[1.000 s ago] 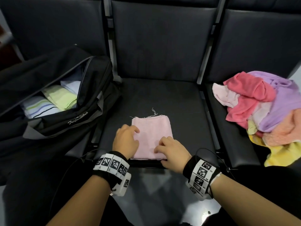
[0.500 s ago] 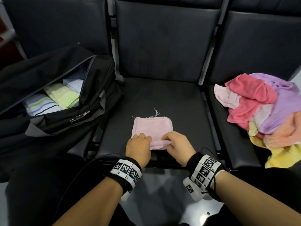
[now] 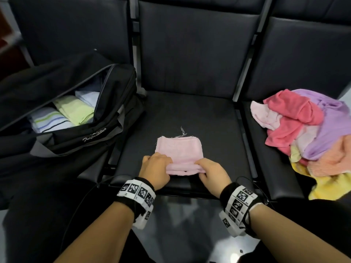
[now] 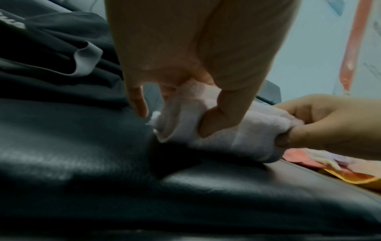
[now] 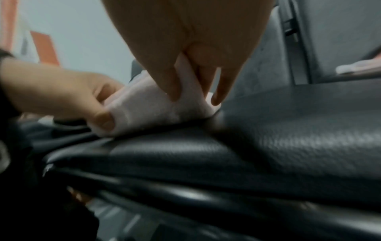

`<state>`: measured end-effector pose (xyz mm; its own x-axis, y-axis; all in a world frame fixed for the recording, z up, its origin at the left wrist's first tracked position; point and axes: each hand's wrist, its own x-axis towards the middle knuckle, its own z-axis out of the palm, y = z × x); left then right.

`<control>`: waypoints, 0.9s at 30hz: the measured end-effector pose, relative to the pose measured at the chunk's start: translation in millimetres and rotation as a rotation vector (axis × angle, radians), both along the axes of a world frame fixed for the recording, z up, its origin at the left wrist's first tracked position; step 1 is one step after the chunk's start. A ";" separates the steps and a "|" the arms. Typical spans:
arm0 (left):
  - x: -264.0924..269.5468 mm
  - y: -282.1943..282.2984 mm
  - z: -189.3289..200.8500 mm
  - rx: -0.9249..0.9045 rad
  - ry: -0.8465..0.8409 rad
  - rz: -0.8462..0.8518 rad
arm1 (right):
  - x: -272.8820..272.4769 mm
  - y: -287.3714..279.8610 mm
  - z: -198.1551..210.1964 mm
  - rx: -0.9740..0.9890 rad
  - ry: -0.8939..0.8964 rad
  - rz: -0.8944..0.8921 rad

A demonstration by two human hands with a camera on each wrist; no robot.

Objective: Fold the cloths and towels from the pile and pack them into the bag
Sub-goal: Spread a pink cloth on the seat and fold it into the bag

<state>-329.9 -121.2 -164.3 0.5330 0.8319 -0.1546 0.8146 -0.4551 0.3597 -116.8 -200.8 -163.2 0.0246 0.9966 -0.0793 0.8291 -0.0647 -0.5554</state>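
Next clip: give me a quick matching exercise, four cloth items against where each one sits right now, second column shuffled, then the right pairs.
Column one:
1. pale pink towel
2. light green cloth
3. striped towel
4. lilac cloth

Column two:
A. in the unfolded pile on the right-hand seat
B. in the black bag, at the near end
C. on the middle seat, near edge pinched by the left hand and right hand
D. in the bag, beyond the striped one

Pairs: 1-C, 2-D, 3-B, 4-A

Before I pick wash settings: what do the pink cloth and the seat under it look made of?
Pink cloth: looks like soft terry or fleece, matte and fuzzy, with loose threads at its far edge. Seat: probably black faux leather, with pebbled grain and dull sheen.
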 end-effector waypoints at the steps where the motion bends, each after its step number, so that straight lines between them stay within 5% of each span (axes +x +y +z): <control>1: -3.1 2.2 0.9 -0.040 -0.048 0.025 | 2.7 1.4 1.5 0.015 0.063 -0.026; 6: -16.2 11.5 1.6 -0.243 -0.439 0.235 | 15.6 9.1 6.4 0.052 0.294 -0.186; 11: -15.8 14.5 -3.1 -0.371 -0.635 0.314 | 31.2 8.1 3.6 0.068 0.399 -0.272; 17: -6.6 19.3 -8.9 -0.365 -0.616 0.390 | 34.1 17.0 -5.3 0.042 0.479 -0.363; 21: 0.4 23.2 -12.5 -0.344 -0.570 0.491 | 33.8 33.2 -15.4 -0.009 0.352 -0.418; 27: 4.6 24.7 -19.2 -0.390 -0.461 0.576 | 43.4 46.9 -20.6 -0.242 0.273 -0.271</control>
<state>-325.3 -96.5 -183.5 0.1207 0.9259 -0.3581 0.6141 0.2138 0.7597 -73.4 -153.9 -183.8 0.2280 0.9090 -0.3490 0.5892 -0.4142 -0.6938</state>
